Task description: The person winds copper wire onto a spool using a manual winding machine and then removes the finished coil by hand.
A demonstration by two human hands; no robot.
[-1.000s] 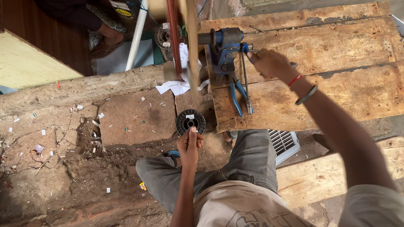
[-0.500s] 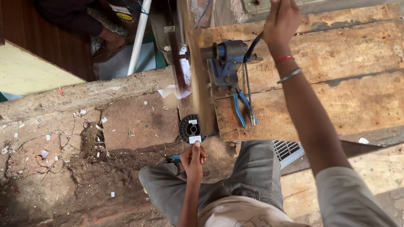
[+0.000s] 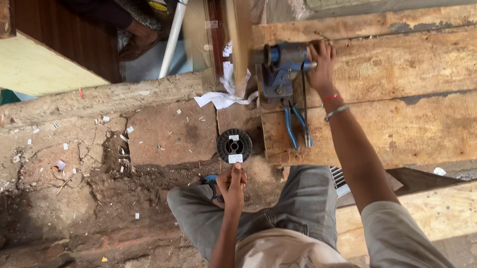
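Observation:
My right hand (image 3: 322, 64) grips the handle end of a blue bench vise (image 3: 281, 67) fixed at the left edge of a rough wooden workbench (image 3: 405, 103). The vise holds an upright wooden strip (image 3: 240, 36). My left hand (image 3: 233, 184) is lower, over my knees, pinching something small and thin; a black round spool (image 3: 234, 145) with a white label lies on the ground just above it. Blue-handled pliers (image 3: 293, 125) rest on the bench below the vise.
Crumpled white paper (image 3: 220, 98) lies beside the vise. A white pipe (image 3: 172, 34) leans at the back. Another person's foot (image 3: 136, 44) shows at the top left. Broken concrete and dirt ground (image 3: 88, 174) spreads to the left, and a pale board (image 3: 23, 66) sits top left.
My right hand, raised above the bench half a second ago, has come down onto the vise handle. The left hand stays near the black spool.

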